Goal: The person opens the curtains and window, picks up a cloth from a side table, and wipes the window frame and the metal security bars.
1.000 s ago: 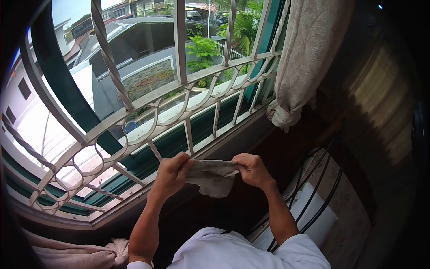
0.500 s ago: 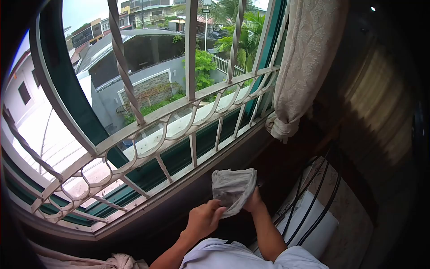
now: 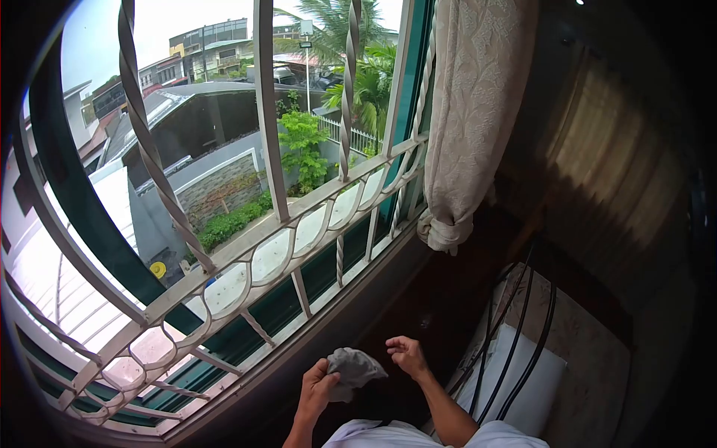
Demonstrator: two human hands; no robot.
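My left hand (image 3: 318, 384) is closed on a crumpled grey cloth (image 3: 354, 367), pinching it at its left edge. The cloth hangs in loose folds in front of my body, below the window sill. To its right, my right hand (image 3: 407, 355) is apart from the cloth, its fingers loosely bent with nothing in them. Beyond both hands is the window grille (image 3: 250, 257), made of pale metal with twisted bars and a band of curved scrolls.
A patterned curtain (image 3: 478, 112), knotted at its lower end, hangs right of the window. At lower right, dark curved metal rods (image 3: 530, 351) stand before a bed-like surface with a white item (image 3: 541, 377). Through the grille are roofs, a wall and plants.
My right hand has let go of the cloth and moved away to the right. My left hand has shifted left and lower with the cloth, now more bunched up. The view has turned slightly.
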